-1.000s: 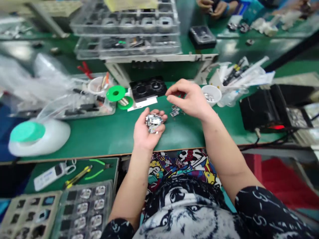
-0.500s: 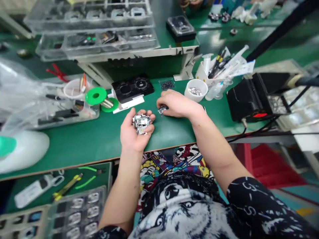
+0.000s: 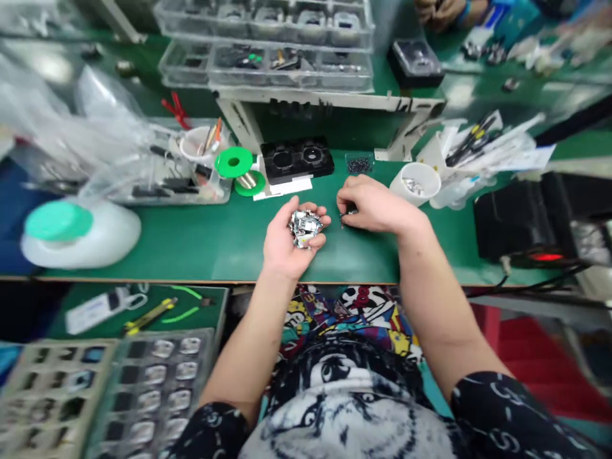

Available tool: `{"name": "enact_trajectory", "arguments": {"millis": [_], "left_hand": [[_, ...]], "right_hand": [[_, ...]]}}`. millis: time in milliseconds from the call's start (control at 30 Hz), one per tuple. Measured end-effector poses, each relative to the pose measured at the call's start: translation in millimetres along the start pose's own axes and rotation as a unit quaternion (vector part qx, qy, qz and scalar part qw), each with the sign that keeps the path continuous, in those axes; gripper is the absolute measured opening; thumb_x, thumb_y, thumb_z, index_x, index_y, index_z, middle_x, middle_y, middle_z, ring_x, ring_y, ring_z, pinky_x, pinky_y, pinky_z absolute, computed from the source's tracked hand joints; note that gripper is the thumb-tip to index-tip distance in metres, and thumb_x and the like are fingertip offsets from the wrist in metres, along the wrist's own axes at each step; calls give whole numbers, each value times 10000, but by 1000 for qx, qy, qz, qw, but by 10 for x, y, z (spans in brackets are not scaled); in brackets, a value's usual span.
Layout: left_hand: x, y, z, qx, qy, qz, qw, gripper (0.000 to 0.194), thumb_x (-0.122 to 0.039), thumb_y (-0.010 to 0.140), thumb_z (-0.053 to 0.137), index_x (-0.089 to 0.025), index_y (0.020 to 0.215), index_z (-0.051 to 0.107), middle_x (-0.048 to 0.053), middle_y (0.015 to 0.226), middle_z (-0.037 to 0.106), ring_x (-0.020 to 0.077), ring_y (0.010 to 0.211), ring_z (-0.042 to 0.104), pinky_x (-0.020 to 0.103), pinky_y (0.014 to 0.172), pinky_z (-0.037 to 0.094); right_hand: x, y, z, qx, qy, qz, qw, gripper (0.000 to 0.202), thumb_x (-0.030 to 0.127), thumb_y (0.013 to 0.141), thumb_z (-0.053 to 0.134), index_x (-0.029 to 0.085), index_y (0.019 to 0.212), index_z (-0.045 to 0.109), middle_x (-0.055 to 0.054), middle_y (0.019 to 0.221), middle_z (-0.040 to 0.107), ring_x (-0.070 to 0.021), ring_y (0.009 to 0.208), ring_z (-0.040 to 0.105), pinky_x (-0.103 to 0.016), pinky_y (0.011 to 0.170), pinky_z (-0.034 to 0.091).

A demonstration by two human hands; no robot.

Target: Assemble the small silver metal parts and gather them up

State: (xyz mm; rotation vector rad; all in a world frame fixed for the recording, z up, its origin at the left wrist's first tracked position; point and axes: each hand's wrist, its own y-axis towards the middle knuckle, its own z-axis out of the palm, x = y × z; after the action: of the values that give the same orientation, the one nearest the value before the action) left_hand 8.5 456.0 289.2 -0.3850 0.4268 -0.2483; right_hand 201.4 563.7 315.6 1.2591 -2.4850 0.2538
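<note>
Cupped palm up above the green bench, my left hand (image 3: 287, 245) holds a heap of small silvery metal parts (image 3: 306, 224), its fingers curled round them. To the right of it, my right hand (image 3: 370, 205) is low over the bench with thumb and fingers pinched. A small metal part (image 3: 351, 210) shows in that pinch, mostly hidden by the fingers. Just beyond my right hand lies a small clear box of tiny dark screws (image 3: 358, 164). A white cup with silvery pieces (image 3: 415, 183) stands close to my right wrist.
Left of centre stand a green solder spool (image 3: 236, 164) and a black tray with round recesses (image 3: 297, 158). A white jug with a green lid (image 3: 81, 233) is at far left. A black device (image 3: 521, 220) sits right. Clear drawers (image 3: 287, 70) rise behind; another person's hand (image 3: 437, 13) is beyond.
The view has swung left, so the bench appears shifted right. My left hand still holds the heap; my right hand remains pinched near the bench, the part now more hidden.
</note>
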Motion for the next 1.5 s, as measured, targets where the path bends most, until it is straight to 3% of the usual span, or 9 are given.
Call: {"name": "enact_trajectory", "arguments": {"millis": [133, 233, 400, 533, 700, 800, 933, 1233, 1500], "left_hand": [[-6, -12, 8, -4, 38, 0, 999, 402, -396, 1101, 467, -146, 863, 674, 101, 918, 713, 151, 805, 708, 152, 416, 382], [4, -14, 39, -8, 59, -3, 998, 407, -399, 1105, 452, -148, 870, 670, 98, 917, 707, 147, 811, 703, 148, 421, 386], [71, 9, 85, -4, 49, 7, 999, 385, -380, 1094, 471, -139, 870, 671, 98, 894, 705, 161, 776, 707, 164, 401, 377], [88, 65, 85, 10, 13, 14, 1000, 286, -336, 1065, 538, -144, 910, 682, 71, 826, 696, 142, 657, 672, 180, 362, 342], [39, 80, 54, 52, -18, 19, 998, 309, -321, 1082, 501, -137, 911, 680, 57, 795, 676, 100, 567, 604, 180, 369, 357], [18, 39, 39, 35, -15, -2, 999, 313, -339, 1086, 500, -140, 923, 679, 71, 815, 685, 120, 607, 633, 180, 369, 349], [5, -26, 28, 8, -15, -19, 1000, 392, -388, 1104, 447, -137, 881, 651, 108, 887, 686, 154, 766, 690, 148, 388, 351], [32, -41, 24, 8, 3, -6, 1000, 410, -429, 1103, 446, -141, 888, 643, 94, 903, 645, 145, 790, 657, 144, 402, 339], [54, -28, 33, 19, -6, -10, 1000, 407, -438, 1085, 490, -141, 867, 664, 94, 904, 668, 150, 764, 659, 157, 414, 312]], "right_hand": [[41, -19, -32, 7, 54, 39, 998, 150, 85, 776, 718, 200, 769, 622, 3, 793, 616, -172, 774, 515, -314, 730, 331], [84, -44, -105, -57, 118, 67, 989, 128, 74, 783, 697, 187, 778, 638, 18, 766, 628, -146, 736, 516, -307, 714, 329], [234, -11, -128, -206, 323, 20, 923, 73, 198, 864, 699, 185, 894, 634, 16, 810, 642, -129, 751, 544, -274, 693, 415], [469, 49, -19, -190, 408, -21, 893, 146, 298, 884, 717, 193, 915, 620, 22, 812, 641, -123, 729, 543, -260, 663, 454], [633, 81, 89, -138, 320, -52, 936, 74, 263, 895, 691, 196, 865, 677, 1, 869, 673, -146, 789, 573, -290, 744, 475], [547, 89, 49, -195, 258, -45, 945, 98, 275, 929, 661, 199, 907, 718, -42, 1004, 713, -190, 912, 609, -317, 806, 481], [272, 34, -79, -251, 154, 64, 953, 169, 192, 936, 599, 182, 982, 760, -54, 994, 720, -203, 897, 618, -323, 810, 452], [34, -71, -65, -30, -75, 136, 987, 229, 202, 873, 728, 165, 1094, 775, -118, 1081, 701, -285, 1023, 593, -355, 877, 415], [-60, -64, -41, -25, -108, 83, 990, 108, 213, 889, 663, 195, 965, 737, -95, 993, 699, -264, 962, 614, -345, 827, 405]]}}
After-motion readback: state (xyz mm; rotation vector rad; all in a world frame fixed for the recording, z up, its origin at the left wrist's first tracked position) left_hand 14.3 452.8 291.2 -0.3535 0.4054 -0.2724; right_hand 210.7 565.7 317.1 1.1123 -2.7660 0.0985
